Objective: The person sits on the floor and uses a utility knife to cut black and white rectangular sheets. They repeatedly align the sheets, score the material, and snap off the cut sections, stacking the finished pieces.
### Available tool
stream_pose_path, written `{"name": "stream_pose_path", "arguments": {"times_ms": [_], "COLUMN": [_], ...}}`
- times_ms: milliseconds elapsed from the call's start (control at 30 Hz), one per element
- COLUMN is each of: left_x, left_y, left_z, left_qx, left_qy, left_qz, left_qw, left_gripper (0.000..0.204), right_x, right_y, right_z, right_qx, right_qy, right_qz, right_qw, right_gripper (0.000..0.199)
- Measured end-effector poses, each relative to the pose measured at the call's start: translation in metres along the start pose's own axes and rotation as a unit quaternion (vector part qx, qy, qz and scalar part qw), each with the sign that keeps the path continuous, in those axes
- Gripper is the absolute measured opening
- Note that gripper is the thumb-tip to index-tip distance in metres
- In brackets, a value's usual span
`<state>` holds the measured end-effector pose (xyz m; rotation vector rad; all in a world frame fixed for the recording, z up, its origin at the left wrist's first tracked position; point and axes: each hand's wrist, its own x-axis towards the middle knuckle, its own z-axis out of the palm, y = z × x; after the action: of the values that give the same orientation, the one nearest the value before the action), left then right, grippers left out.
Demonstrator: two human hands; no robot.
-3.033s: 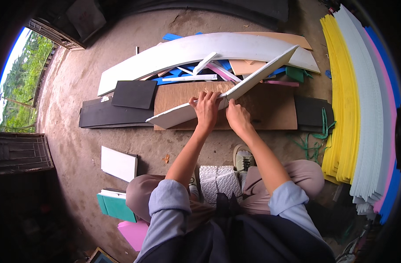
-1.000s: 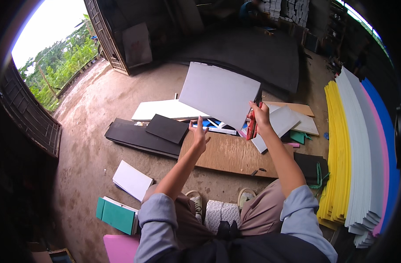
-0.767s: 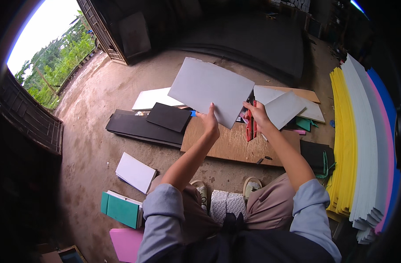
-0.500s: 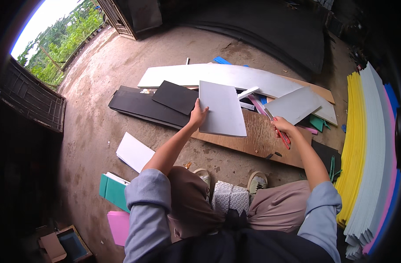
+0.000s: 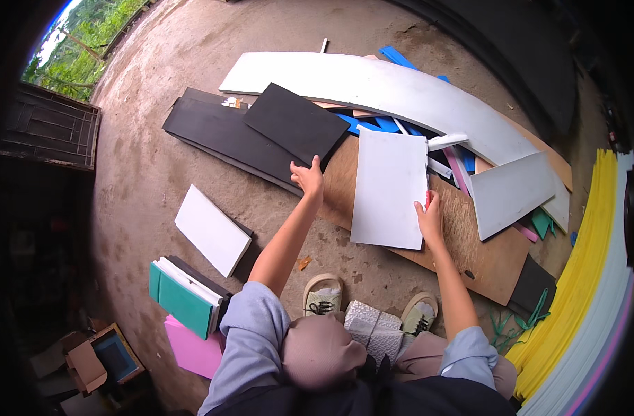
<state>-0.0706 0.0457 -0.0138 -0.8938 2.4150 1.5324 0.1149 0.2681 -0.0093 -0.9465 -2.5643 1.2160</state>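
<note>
My left hand is open, its fingers apart at the near edge of a small black foam sheet. Whether the fingertips touch that sheet I cannot tell. In my right hand is a red utility knife, held along the right edge of a white foam sheet. The right thumb lies over this edge. Beneath the white sheet is a brown wooden board. The small black sheet rests on longer black sheets.
A long white sheet lies beyond, with blue, pink and white offcuts beside it. A grey-white piece leans at right, near tall yellow stacked sheets. White, green and pink sheets lie at left. A white textured block sits between my feet.
My left hand has let go of the white sheet and moved back toward the black one. The sheet has shifted right, and the right hand with the knife has come to its edge.
</note>
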Motion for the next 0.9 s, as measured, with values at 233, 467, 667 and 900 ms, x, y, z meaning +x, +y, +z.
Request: {"name": "stream_pose_path", "arguments": {"times_ms": [233, 467, 667, 900], "left_x": [0.020, -0.020, -0.035, -0.016], "left_y": [0.034, 0.023, 0.041, 0.097], "left_z": [0.035, 0.007, -0.066, -0.079], "left_qx": [-0.066, -0.417, -0.316, -0.079], "left_qy": [0.032, -0.154, -0.234, -0.207], "left_qz": [-0.108, 0.014, 0.192, 0.394], "left_qw": [0.991, 0.896, 0.899, 0.892], "left_gripper": [0.080, 0.055, 0.020, 0.025], "right_x": [0.007, 0.007, 0.000, 0.021], "right_y": [0.008, 0.042, 0.034, -0.061], "right_z": [-0.007, -0.020, -0.027, -0.079], "right_qx": [0.074, -0.093, -0.218, 0.015], "right_qy": [-0.001, 0.108, 0.104, 0.200], "right_qz": [0.052, 0.029, 0.001, -0.234], "right_qw": [0.996, 0.989, 0.970, 0.951], "right_gripper": [0.042, 0.041, 0.046, 0.050]}}
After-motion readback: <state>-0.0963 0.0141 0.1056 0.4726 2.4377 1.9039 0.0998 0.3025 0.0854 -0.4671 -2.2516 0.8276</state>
